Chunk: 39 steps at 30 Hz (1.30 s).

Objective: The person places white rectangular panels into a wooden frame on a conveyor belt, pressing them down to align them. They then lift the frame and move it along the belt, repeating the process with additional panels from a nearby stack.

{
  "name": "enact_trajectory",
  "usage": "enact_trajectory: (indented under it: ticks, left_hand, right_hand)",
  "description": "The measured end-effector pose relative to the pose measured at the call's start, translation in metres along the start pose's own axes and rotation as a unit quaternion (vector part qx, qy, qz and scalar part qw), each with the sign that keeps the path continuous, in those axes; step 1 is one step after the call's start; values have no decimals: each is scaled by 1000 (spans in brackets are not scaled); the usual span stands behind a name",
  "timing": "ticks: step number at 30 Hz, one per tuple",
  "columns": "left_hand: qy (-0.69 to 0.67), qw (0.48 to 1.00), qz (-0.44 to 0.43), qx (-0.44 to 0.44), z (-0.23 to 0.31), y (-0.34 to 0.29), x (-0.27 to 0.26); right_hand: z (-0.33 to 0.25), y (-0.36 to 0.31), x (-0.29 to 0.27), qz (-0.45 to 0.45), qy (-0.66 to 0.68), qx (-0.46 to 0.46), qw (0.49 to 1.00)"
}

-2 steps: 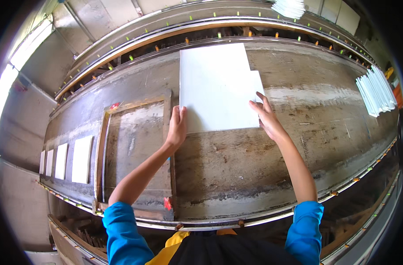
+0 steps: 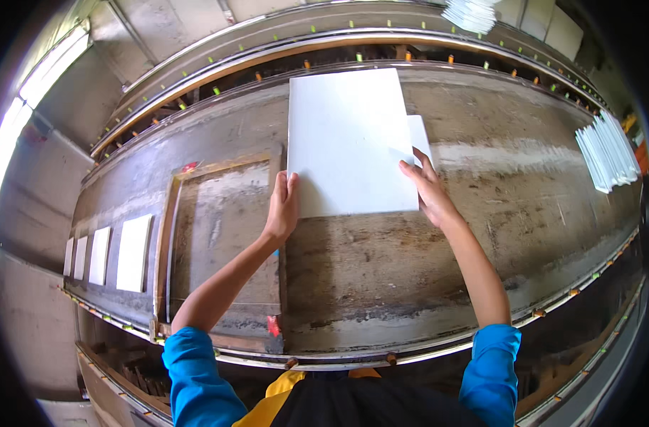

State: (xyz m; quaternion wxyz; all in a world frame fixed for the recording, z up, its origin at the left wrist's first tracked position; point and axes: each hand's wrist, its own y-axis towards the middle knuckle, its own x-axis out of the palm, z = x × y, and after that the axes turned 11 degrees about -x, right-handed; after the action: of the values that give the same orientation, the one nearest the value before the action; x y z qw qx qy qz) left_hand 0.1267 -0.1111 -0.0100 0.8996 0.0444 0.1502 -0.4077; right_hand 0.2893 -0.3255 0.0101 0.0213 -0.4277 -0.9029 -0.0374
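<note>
Head: hands (image 2: 281, 206) (image 2: 427, 188) w/ white sheet (image 2: 349, 142)

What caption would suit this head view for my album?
Both hands, left hand and right hand, grip a white sheet over a worn workbench.

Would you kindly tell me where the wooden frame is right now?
In the head view, the wooden frame lies on the workbench, left of the large white sheet, beside the left hand.
</note>
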Motion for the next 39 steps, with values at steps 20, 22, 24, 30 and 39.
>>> enact_trajectory:
  ticks: [20, 22, 24, 30, 39]
  left_hand:
    - [313, 932, -4, 180, -142, -65, -375]
    - [341, 922, -13, 184, -153, -66, -389]
    - [362, 908, 0, 210, -162, -64, -398]
    - [401, 894, -5, 200, -179, -61, -390]
    - [479, 873, -30, 89, -163, -62, -377]
  right_hand:
    - [51, -58, 327, 70, 30, -69, 995]
    - [65, -65, 345, 82, 1, -57, 995]
    - [74, -70, 360, 82, -33, -44, 995]
    - [87, -82, 395, 57, -28, -10, 998]
    - [103, -69, 397, 30, -64, 6, 997]
